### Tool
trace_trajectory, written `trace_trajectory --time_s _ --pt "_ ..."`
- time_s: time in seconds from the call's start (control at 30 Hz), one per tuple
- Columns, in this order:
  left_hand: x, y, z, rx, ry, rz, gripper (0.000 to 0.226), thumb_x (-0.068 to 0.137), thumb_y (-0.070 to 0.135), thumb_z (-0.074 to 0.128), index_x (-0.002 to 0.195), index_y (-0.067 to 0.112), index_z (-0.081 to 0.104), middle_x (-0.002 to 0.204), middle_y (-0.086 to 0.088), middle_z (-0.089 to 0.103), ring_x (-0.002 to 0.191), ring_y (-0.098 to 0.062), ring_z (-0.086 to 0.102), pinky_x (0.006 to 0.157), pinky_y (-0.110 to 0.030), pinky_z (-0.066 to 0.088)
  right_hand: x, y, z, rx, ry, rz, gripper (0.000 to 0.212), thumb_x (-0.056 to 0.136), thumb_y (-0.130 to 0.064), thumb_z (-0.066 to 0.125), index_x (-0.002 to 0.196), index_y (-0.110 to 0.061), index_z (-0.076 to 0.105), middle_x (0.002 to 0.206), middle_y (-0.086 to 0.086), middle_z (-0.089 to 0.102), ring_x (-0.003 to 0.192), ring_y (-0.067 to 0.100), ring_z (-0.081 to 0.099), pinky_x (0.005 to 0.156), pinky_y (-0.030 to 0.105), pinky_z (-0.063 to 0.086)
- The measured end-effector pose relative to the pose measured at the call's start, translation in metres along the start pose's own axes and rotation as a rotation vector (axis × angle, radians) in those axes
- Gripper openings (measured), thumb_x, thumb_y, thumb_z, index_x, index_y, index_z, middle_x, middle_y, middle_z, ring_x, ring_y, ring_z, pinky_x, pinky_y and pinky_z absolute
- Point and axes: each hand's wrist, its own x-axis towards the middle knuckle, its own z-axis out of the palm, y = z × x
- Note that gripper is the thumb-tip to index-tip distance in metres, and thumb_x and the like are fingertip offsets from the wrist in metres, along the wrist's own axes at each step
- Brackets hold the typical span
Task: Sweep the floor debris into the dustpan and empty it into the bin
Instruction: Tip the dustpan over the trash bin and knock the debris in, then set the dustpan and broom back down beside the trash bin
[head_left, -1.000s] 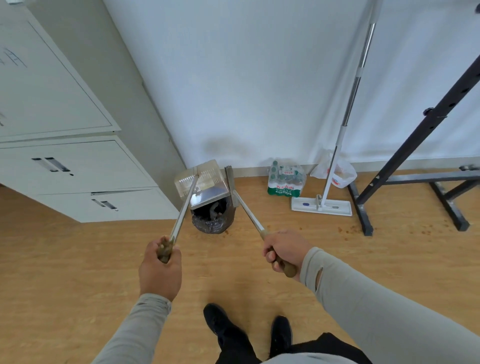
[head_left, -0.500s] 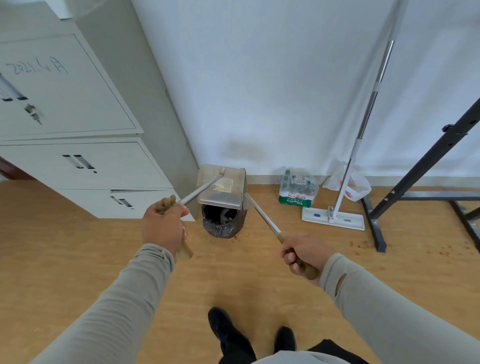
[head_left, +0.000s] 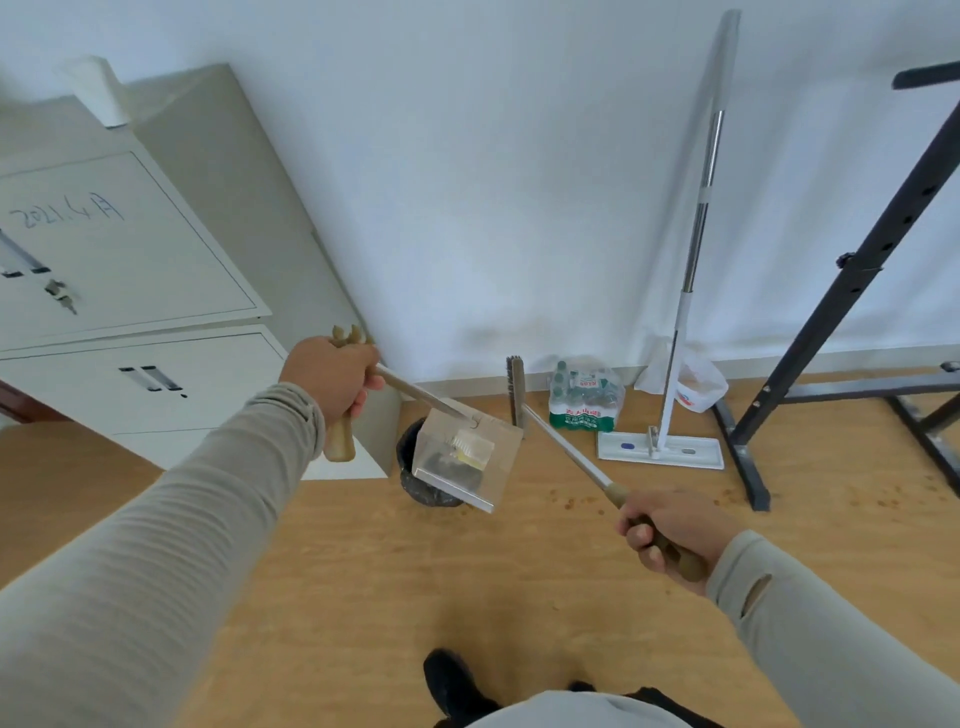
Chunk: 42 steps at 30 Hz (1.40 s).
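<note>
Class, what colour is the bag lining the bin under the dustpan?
Black: the bin bag shows best in the head view, below the dustpan.

- The upper door of the cabinet (head_left: 119, 244) carries a handwritten note in dark marker. Its digits look like "2021", followed by more strokes and a last character, but the camera's angle tilts the writing and the whole cannot be read with certainty.
- The shrink-wrapped pack of water bottles (head_left: 586, 393) by the wall has a green band with white characters and small red labels; the print is too small to read.
- The plastic bag (head_left: 696, 387) beside the mop shows a red and blue mark, not readable.
</note>
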Motion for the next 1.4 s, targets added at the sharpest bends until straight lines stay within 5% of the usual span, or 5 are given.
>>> trace_trajectory --time_s 0.2,0.67,0.9,1.13,1.4 --pt "0.024 -0.010 0.055 -0.179 0.016 -0.179 0.018 0.095 0.015 0.058 0.081 0.003 0.058 0.068 -0.017 0.065 0.041 -0.017 0.044 0.049 -0.030 0.043 0.007 0.009 -0.024 0.018 0.032 0.050 0.007 0.088 -0.001 0.052 0.087 0.003 0.058 0.062 0.010 0.047 0.045 0.013 0.039 0.035 0.021 0.034" --pt "0.126 -0.063 0.146 -0.506 -0.091 -0.597 0.013 0.097 0.017 0.059 0.105 0.008 0.057 0.052 -0.006 0.053 0.044 -0.018 0.048 0.049 -0.027 0.050 0.076 -0.035 -0.021 -0.218 0.167 0.101 0.009 0.090 0.003 0.050 0.089 -0.001 0.057 0.074 0.017 0.061 0.044 0.014 0.047 0.041 0.022 0.035" --pt "0.162 -0.113 0.178 -0.631 -0.163 -0.777 0.018 0.097 0.010 0.060 0.113 0.003 0.056 0.079 -0.017 0.066 0.059 -0.023 0.062 0.061 -0.033 0.061 0.119 -0.073 -0.007 -0.543 0.244 0.136 0.032 0.088 -0.005 0.056 0.117 -0.016 0.053 0.083 0.015 0.072 0.048 0.015 0.052 0.044 0.027 0.042" --pt "0.191 -0.143 0.208 -0.773 -0.126 -0.860 0.022 0.100 0.008 0.054 0.120 0.006 0.044 0.093 -0.019 0.070 0.076 -0.022 0.070 0.083 -0.038 0.061 0.121 -0.098 -0.011 -0.494 0.221 0.194 0.037 0.087 -0.004 0.058 0.121 -0.017 0.054 0.087 0.016 0.073 0.049 0.014 0.051 0.045 0.027 0.044" --pt "0.217 -0.171 0.244 -0.903 -0.003 -0.904 0.051 0.100 0.015 0.058 0.145 0.009 0.036 0.110 -0.017 0.064 0.096 -0.022 0.072 0.087 -0.042 0.059 0.114 -0.108 -0.023 -0.359 0.139 0.291 0.030 0.089 0.002 0.054 0.118 -0.006 0.056 0.072 0.014 0.069 0.044 0.016 0.046 0.040 0.025 0.038"
